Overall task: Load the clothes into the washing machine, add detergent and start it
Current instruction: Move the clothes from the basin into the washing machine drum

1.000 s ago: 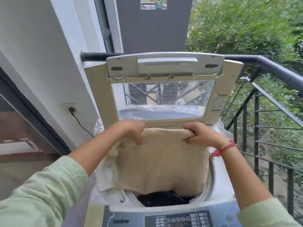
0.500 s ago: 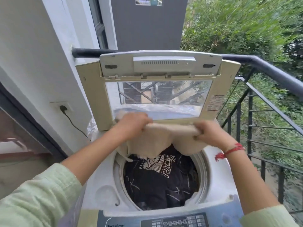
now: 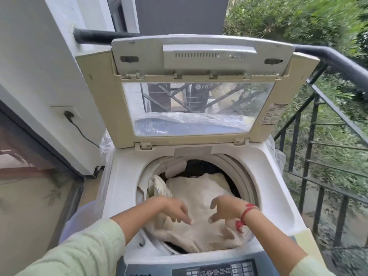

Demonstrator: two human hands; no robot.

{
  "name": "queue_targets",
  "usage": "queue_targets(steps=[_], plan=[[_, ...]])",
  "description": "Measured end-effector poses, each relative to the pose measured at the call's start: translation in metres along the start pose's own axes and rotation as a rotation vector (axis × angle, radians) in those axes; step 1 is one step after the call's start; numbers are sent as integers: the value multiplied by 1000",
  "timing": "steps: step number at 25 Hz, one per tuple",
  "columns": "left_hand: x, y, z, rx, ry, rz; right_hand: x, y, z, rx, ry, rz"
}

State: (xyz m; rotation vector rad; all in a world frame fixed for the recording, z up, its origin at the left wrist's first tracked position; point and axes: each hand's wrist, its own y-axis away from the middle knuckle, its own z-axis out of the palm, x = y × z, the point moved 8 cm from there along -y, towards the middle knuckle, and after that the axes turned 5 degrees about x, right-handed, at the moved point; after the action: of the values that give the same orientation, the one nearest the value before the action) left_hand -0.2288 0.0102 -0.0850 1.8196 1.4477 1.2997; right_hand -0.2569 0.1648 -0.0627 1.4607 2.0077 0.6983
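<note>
Upper centre, behind the clear window of the raised beige plastic lid (image 3: 99, 100): round logo with two grey letters (image 3: 201, 87), mirrored, seemingly "LG". Right side of lid frame: white sticker (image 3: 274, 114), red and black print, too small to read. Bottom edge: grey control panel (image 3: 215, 270), lettering illegible.

Cloth (image 3: 199, 196) lies in the drum (image 3: 242, 176), lid (image 3: 199, 92) upright behind.

Bright, soft daylight; hands motion-blurred, wide-angle bending at the edges.
</note>
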Motion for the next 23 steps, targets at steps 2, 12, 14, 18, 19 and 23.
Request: queue_targets(steps=[2,12,14,18,19,23], plan=[[1,-13,-44,411,-107,32,0,-21,-11,214,115,21],[-68,-111,51,-25,-401,-394,36,-115,104,-133,82,173],[-76,-125,56,23,-371,-429,44,-131,114,-34,-22,200],[-92,-149,62,99,-282,-453,45,-154,125,102,99,213],[-96,-154,63,102,-274,-459,45,-159,127,95,121,222],[-96,-158,55,102,-309,-444,43,-159,114,25,166,247]])
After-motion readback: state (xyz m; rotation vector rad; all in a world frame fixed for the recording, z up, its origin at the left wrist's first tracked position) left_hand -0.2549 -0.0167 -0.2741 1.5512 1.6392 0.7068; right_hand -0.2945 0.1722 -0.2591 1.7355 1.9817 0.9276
